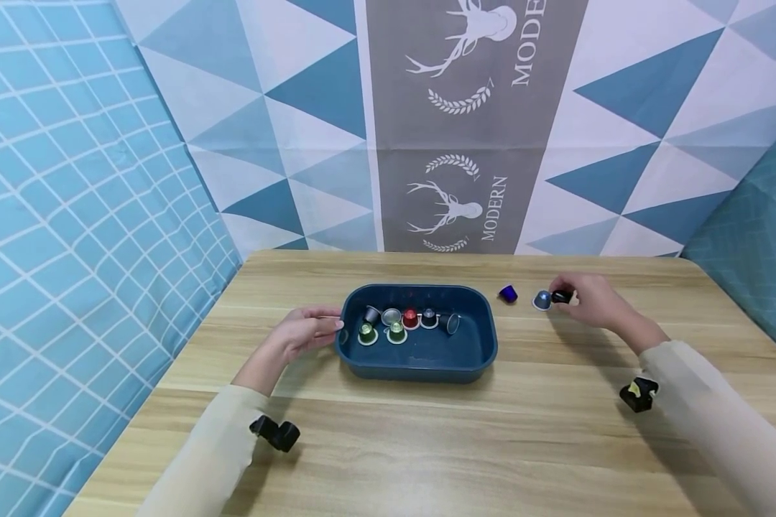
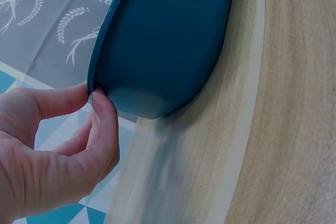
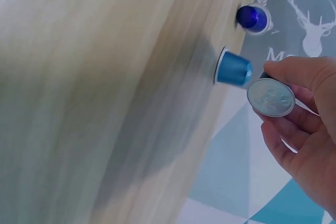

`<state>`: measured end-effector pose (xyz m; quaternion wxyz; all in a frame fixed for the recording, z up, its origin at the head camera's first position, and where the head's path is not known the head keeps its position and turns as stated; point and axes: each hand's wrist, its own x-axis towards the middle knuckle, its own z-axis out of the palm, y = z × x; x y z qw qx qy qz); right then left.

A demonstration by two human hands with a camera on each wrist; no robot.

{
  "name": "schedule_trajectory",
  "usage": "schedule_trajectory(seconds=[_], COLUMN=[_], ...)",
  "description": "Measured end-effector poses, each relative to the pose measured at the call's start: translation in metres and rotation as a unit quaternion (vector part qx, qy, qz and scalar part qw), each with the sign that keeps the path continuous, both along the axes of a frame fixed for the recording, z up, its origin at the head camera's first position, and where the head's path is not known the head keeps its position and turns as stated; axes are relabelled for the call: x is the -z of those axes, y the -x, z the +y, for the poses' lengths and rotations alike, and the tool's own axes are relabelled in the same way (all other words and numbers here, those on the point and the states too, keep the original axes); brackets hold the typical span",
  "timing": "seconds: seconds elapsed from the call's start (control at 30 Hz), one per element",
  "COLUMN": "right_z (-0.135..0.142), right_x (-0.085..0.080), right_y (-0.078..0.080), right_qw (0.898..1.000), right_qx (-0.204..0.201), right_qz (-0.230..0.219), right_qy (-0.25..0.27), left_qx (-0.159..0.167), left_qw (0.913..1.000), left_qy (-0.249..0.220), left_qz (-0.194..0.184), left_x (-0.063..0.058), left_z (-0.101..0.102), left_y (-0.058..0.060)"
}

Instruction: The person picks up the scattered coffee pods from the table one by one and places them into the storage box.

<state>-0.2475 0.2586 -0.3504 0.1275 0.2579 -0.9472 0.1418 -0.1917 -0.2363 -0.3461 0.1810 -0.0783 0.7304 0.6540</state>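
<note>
The left hand (image 1: 307, 332) pinches the left rim of a dark blue rectangular tray (image 1: 420, 374) between thumb and fingers, also plain in the left wrist view. Inside the tray lie several coffee capsules, among them a red one (image 1: 410, 318) and a green one (image 1: 366, 332). To the right, the right hand (image 1: 588, 300) holds a black coffee capsule (image 1: 561, 296) between thumb and fingers; its silvery lid (image 3: 271, 97) faces the right wrist camera. Just beside it a light blue capsule (image 1: 542, 300) stands lid-down on the table. A dark blue capsule (image 1: 508, 294) lies tipped between that one and the tray.
The wooden table (image 1: 388, 445) reaches back to a patterned cloth (image 1: 446, 201) with triangles and deer heads. Blue gridded cloth (image 1: 84, 215) hangs at the left. Each sleeve carries a black wrist device, one left (image 1: 274, 434) and one right (image 1: 639, 395).
</note>
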Motion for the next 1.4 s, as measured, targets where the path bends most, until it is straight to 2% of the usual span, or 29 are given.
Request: schedule_trajectory(seconds=[0.2,0.53,0.7,0.9,1.2,1.3,1.33,1.4], right_z=[-0.012,-0.029,-0.033,-0.037,-0.046,-0.050,-0.051,-0.054], right_x=[-0.007,-0.013,-0.011,-0.007,-0.009,-0.011,-0.012,-0.013], right_y=[-0.004,-0.008,-0.009,-0.010,-0.011,-0.012,-0.012,-0.013], right_qw=[1.000,0.999,0.998,0.996,0.992,0.991,0.991,0.990], right_qx=[-0.013,-0.039,-0.054,-0.060,-0.077,-0.085,-0.087,-0.093], right_qz=[-0.004,-0.006,0.021,0.063,0.101,0.105,0.106,0.109], right_qy=[0.002,-0.005,-0.003,0.003,0.008,0.006,0.005,0.003], left_qx=[0.003,0.008,0.019,0.005,-0.001,0.009,0.021,0.026], left_qw=[1.0000,0.9998,0.9993,1.0000,0.9999,0.9997,0.9989,0.9984], left_qy=[-0.007,-0.013,-0.024,-0.003,-0.013,-0.019,-0.036,-0.040], left_qz=[0.005,0.013,0.020,0.007,0.004,0.015,0.024,0.029], left_x=[-0.003,-0.002,-0.003,0.001,0.001,0.002,0.008,0.008], left_z=[0.001,0.000,-0.003,-0.002,-0.001,-0.003,-0.008,-0.009], left_y=[-0.002,-0.003,-0.005,-0.001,-0.001,-0.002,0.002,0.001])
